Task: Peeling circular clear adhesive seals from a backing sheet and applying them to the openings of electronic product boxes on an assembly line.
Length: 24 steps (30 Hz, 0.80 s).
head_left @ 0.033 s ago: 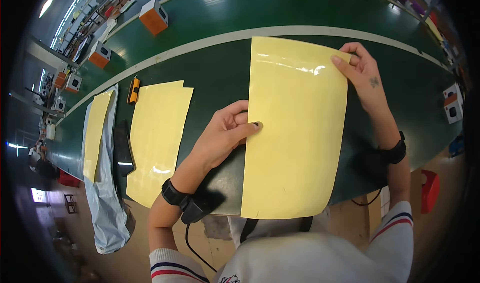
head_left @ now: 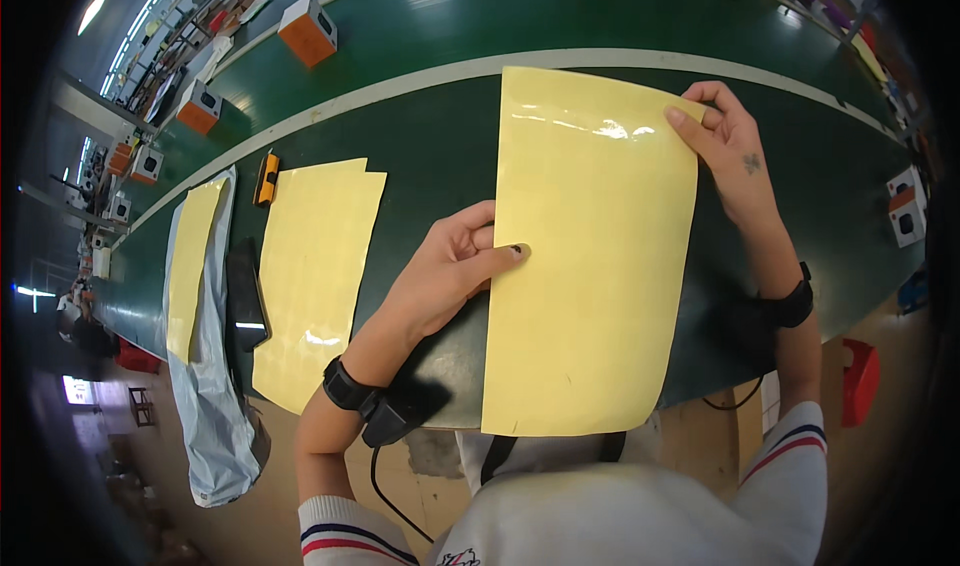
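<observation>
Glossy yellow rectangular sheet (head_left: pixel 590 266), long axis twelve-to-six over the dark green tabletop (head_left: pixel 440 156), lies at three o'clock from your left hand (head_left: pixel 440 271), seven from your right hand (head_left: pixel 727 151), both touching, pinching its nine-o'clock edge and one-o'clock corner.

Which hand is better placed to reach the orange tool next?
Probably the left hand: it holds the yellow sheet but is nearer the orange tool; the right hand grips the sheet's upper right corner.

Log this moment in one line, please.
left hand: holding yellow sheet, left edge | right hand: holding its top right corner | table, left side: more sheets, orange tool
</observation>
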### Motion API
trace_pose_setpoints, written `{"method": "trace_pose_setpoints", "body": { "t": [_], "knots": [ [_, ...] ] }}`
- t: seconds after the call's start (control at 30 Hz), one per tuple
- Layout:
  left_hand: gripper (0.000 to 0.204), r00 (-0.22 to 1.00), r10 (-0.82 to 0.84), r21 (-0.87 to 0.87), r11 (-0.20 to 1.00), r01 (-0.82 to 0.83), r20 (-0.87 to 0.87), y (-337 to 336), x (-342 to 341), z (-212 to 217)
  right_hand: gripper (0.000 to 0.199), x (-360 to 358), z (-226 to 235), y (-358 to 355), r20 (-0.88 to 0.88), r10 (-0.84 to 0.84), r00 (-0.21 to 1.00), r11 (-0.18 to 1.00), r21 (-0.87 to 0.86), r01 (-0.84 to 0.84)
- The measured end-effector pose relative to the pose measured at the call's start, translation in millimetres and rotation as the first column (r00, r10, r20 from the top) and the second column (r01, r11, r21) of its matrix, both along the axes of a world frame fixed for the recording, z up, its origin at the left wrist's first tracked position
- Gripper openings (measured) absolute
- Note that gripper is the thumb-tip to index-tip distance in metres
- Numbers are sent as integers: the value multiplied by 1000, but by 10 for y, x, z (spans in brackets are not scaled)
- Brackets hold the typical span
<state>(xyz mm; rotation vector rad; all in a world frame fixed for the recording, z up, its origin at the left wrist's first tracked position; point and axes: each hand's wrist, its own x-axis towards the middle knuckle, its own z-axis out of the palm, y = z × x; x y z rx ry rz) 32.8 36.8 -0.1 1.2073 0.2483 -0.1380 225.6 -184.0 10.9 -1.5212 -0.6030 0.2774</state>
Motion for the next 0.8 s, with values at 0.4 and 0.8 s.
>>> {"method": "trace_pose_setpoints", "body": {
  "t": [0.4,0.8],
  "knots": [
    [22,997,61,214,974,-70,48,-253,-109,74,24,-641,151,113,862,295,412,901,-394,180],
    [22,994,95,217,971,-104,54,-394,-184,83,13,-985,108,175,753,349,557,891,-452,52]
  ]
}}
